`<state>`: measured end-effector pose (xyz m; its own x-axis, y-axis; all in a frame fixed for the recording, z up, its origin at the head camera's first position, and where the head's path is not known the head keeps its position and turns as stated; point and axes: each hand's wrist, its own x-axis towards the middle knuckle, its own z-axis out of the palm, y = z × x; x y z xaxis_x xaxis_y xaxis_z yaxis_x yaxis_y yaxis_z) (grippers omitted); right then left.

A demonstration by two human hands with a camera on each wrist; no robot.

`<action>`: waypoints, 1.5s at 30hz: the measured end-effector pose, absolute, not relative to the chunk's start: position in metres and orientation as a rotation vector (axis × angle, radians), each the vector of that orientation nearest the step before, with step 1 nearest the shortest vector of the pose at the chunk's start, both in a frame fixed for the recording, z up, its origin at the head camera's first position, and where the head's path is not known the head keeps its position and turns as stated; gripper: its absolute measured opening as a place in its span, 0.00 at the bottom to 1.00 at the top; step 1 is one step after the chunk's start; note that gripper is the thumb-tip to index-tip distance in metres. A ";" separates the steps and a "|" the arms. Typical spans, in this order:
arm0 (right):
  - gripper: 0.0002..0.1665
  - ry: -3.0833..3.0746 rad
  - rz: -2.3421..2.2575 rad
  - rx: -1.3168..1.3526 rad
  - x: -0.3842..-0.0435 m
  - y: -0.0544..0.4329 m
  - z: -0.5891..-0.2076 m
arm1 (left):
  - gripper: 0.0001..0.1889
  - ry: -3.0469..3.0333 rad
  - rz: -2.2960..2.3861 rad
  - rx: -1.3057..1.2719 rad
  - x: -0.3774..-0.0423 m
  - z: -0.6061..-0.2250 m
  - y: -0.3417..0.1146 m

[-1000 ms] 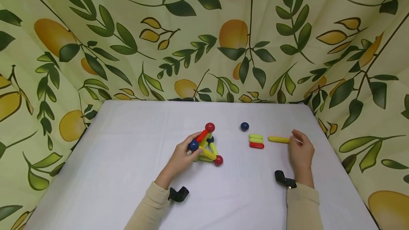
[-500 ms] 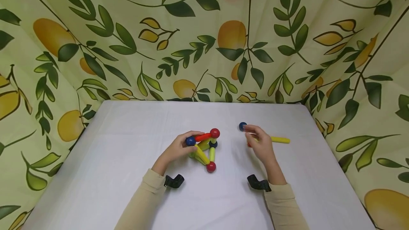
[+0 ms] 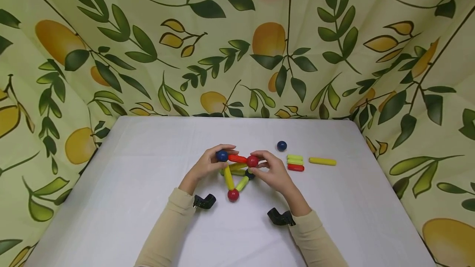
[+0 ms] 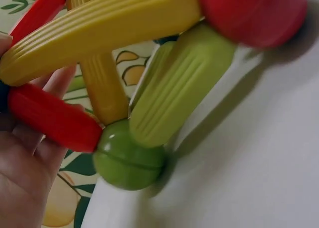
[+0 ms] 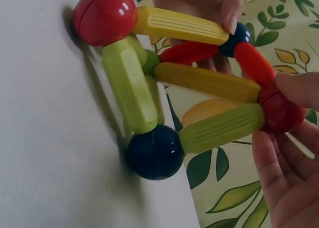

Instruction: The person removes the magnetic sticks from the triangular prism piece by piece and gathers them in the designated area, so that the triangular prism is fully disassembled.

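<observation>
While left hand [image 3: 202, 168] pinches blue ball [image 3: 222, 155] on stick frame [image 3: 229, 177], right hand [image 3: 275, 173] pinches red ball [image 3: 252, 161]; red stick [image 3: 237, 158] between; loose sticks [image 3: 295, 167] nearby.

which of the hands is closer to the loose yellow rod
Right. The right hand grips a red ball to the left of the loose yellow rod; the left hand is farther left, gripping a dark blue ball.

Red ball [image 4: 253, 13] (left wrist) partly off-frame.
</observation>
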<state>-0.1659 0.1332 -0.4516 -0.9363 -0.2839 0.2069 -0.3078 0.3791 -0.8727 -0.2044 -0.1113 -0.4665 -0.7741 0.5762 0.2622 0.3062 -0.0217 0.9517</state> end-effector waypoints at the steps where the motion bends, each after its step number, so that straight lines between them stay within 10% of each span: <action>1: 0.26 -2.608 1.647 0.536 -0.165 0.132 -0.450 | 0.23 2.048 1.911 0.922 -0.203 -0.467 -0.110; 45: 0.23 -2.186 2.316 0.382 -0.179 0.135 -0.467 | 0.11 2.258 2.046 0.598 -0.175 -0.446 -0.088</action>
